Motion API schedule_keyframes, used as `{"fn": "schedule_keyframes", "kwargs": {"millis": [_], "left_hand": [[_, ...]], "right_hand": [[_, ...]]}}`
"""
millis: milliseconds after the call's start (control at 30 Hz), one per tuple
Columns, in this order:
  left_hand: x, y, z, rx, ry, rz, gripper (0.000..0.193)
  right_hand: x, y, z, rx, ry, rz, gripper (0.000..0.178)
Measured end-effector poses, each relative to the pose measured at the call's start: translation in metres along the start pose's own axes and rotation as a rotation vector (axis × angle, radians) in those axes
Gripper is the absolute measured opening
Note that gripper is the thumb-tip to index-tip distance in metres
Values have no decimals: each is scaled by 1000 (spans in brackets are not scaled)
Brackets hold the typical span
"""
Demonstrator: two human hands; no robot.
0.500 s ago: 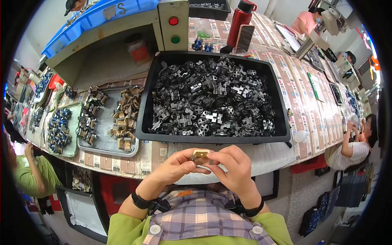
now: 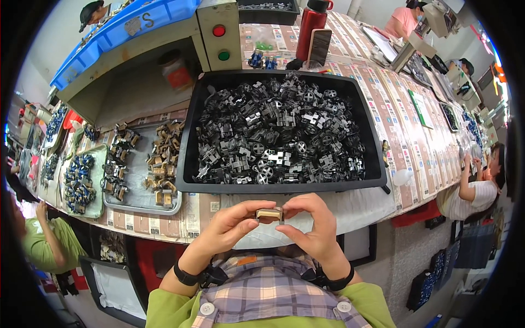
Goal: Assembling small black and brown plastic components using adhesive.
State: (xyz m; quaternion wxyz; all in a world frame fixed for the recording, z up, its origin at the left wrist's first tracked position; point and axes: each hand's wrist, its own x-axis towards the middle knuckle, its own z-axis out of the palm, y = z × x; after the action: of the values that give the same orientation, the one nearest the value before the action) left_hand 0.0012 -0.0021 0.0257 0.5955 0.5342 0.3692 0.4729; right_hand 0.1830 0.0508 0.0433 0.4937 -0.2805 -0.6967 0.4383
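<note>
Between both hands, just in front of the black bin (image 2: 281, 189), is a small block-shaped part (image 2: 269, 215) with a tan face and dark metal-looking ends. My left hand (image 2: 229, 224) pinches its left end between thumb and fingers. The fingers and thumb of my right hand (image 2: 317, 224) hold the opposite end. Heaped inside the bin are many small black and silver wheeled pieces (image 2: 279, 158). To the left, a metal tray (image 2: 139, 209) carries rows of tan pieces (image 2: 164, 164) and dark pieces (image 2: 115, 169), similar in size to the held one.
A pale green tray (image 2: 98, 205) of blue and tan pieces stands far left. Behind are a metal housing with red and green buttons (image 2: 219, 41), a blue crate (image 2: 126, 33), a red bottle (image 2: 313, 30) and a phone (image 2: 319, 48). Other people sit around the table.
The held part has turned, so its tan face now looks flatter and wider. My right fingers have spread from a close pinch over it to its right end. The view has shifted slightly.
</note>
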Motion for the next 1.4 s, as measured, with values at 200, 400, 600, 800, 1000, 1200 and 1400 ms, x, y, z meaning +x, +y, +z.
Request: {"fn": "schedule_keyframes", "kwargs": {"millis": [200,400,600,800,1000,1200,1400], "left_hand": [[8,-2,1,95,38,224,25],[9,-13,4,-208,81,263,25],[9,-17,6,-260,80,212,33],[9,-24,-4,-494,58,5,59],[4,-36,0,-601,16,-97,67],[10,-47,1,-722,-44,-134,66],[8,-25,-11,-586,118,27,63]], "right_hand": [[0,7,-7,-268,-144,-150,22],[-1,4,5,-138,-39,-12,24],[3,8,-4,-152,-113,75,27],[11,4,-14,-213,-253,-102,28],[9,6,-11,-236,-253,-139,28],[7,3,-26,-269,-246,-153,29],[6,22,-145,-331,949,-61,17]]}}
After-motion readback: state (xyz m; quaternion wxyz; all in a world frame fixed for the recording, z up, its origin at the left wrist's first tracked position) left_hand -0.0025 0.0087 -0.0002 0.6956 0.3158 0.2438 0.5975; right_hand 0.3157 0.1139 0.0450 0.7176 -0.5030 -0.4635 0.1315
